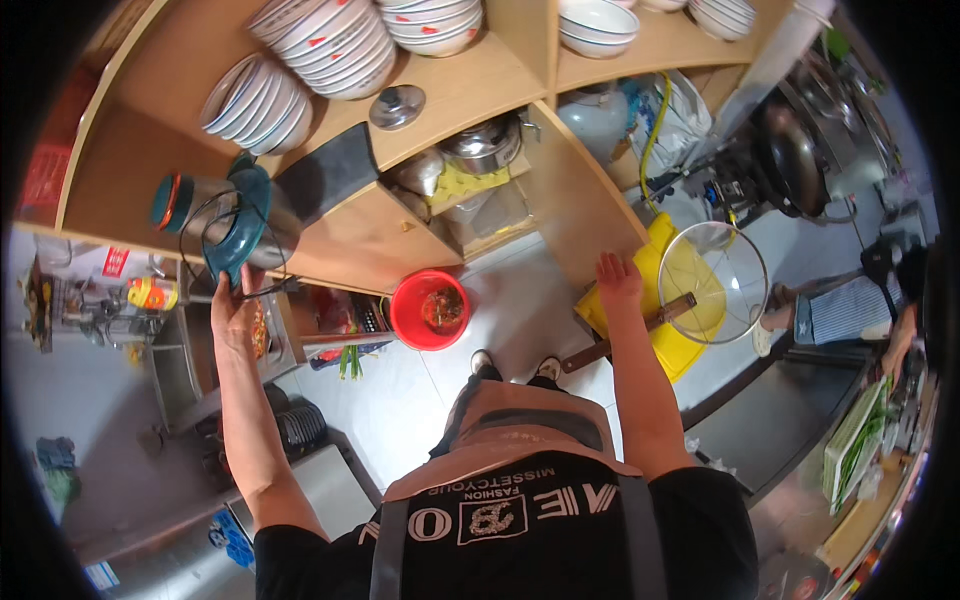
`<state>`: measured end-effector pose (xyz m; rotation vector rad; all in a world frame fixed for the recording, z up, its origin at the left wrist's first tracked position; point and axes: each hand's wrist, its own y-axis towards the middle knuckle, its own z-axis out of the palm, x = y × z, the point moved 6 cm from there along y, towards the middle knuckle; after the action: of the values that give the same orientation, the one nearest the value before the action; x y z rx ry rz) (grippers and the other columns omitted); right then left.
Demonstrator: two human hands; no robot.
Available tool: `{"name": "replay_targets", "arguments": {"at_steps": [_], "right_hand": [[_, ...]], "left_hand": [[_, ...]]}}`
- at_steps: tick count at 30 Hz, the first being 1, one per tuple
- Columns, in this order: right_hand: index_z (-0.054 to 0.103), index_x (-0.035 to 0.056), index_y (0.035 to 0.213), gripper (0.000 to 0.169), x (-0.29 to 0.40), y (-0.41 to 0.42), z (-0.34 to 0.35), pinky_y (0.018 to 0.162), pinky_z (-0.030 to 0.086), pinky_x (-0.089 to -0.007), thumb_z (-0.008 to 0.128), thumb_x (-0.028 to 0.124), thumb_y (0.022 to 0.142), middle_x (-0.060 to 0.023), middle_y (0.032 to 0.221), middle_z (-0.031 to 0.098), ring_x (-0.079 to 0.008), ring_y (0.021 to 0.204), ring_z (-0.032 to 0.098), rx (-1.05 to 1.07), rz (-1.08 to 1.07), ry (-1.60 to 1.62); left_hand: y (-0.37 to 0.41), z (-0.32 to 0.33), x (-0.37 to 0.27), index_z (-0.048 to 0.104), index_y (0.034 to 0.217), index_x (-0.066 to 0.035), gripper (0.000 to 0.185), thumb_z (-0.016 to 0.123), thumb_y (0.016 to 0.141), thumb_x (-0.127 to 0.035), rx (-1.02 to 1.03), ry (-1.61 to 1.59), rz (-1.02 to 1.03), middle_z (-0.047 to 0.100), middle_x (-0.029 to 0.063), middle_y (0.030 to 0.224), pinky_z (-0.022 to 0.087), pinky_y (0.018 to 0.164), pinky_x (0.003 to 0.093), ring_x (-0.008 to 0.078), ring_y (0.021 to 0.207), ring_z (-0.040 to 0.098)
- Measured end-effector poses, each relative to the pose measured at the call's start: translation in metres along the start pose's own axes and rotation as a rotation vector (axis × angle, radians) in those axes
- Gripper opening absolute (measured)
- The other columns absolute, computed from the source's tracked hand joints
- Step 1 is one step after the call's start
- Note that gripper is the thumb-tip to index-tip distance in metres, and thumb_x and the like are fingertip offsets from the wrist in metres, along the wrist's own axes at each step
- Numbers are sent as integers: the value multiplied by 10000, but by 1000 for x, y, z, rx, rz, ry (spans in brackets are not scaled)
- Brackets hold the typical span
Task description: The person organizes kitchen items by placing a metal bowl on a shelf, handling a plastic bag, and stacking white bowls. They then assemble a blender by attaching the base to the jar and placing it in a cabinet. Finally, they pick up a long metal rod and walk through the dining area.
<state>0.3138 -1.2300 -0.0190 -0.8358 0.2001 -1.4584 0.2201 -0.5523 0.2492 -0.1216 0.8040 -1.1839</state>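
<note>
My left hand (237, 311) grips the edge of a teal plastic and metal appliance (251, 225), perhaps a grinder, at the left end of the wooden cabinet. A thin black cord (283, 255) loops around it. My right hand (619, 276) holds nothing, its fingers extended beside the swung-out cabinet door (577, 195); whether it touches the door I cannot tell. Beneath my right forearm passes the wooden handle (589, 356) of a large round wire strainer (731, 262). That strainer lies over a yellow plastic bin (667, 345).
Stacked white bowls (337, 56) and a metal lid (397, 106) occupy the shelf. Inside the cabinet sits a metal pot (484, 142). A red bucket (409, 319) with food scraps stands on the floor. At the right, another person (847, 311) is near a wok (787, 161) and a work counter.
</note>
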Motion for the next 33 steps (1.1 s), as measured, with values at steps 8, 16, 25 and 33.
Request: {"name": "replay_targets", "arguments": {"at_steps": [8, 16, 25, 33], "right_hand": [[444, 25, 1235, 352, -78, -98, 109, 893, 435, -337, 489, 161, 913, -118, 1125, 562, -224, 1058, 550, 396, 190, -662], [444, 22, 1274, 385, -118, -195, 248, 1002, 330, -305, 520, 97, 904, -73, 1261, 490, -186, 1184, 448, 992, 111, -737], [325, 101, 1369, 960, -100, -203, 200, 1046, 211, -530, 799, 390, 586, -156, 1433, 267, -373, 1331, 219, 1114, -623, -1340], [305, 104, 1353, 1020, -129, -71, 47, 1021, 299, -490, 861, 330, 528, -141, 1329, 411, -328, 1265, 370, 700, -476, -1340]], "left_hand": [[-93, 0, 30, 440, 1197, 87, 366, 473, 946, -177, -44, 204, 144, 463, 283, 1222, 573, 821, 360, 455, 1116, 473], [-178, -6, 102, 577, 1064, -24, 185, 539, 917, -130, -156, 328, 27, 629, 63, 1037, 533, 864, 352, 169, 983, 598], [-141, -67, 254, 497, 1179, -79, 319, 590, 885, -160, -80, 688, -178, 560, 46, 1103, 503, 829, 346, 178, 941, 577], [-23, -110, 390, 495, 1143, 55, 254, 402, 952, -84, 153, 919, -350, 574, 120, 1108, 500, 902, 402, 213, 1022, 575]]}}
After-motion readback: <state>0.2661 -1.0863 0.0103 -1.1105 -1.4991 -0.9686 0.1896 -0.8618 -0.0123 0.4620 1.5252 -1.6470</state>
